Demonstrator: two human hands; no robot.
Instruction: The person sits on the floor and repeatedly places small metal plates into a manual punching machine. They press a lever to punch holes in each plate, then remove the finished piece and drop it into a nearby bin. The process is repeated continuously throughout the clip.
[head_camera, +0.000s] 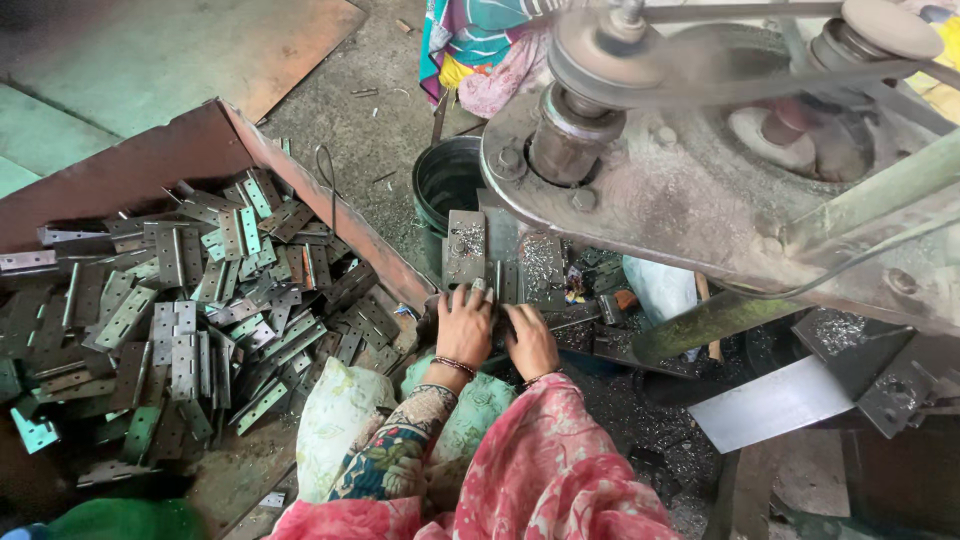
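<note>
Pressing left hand (464, 326) and right hand (530, 340) flat on hinge plate (500, 283); grip unclear; stiff, sharp-edged steel, hold by edges.

left hand (465, 325): palm down, fingers spread forward | right hand (530, 342): palm down, fingers curled, beside left

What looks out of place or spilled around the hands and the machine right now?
Metal shavings litter the plates ahead of the left hand and right hand, and more lie on the floor. The hinges sit in a jumbled heap that spills out of the rusty tray.
</note>
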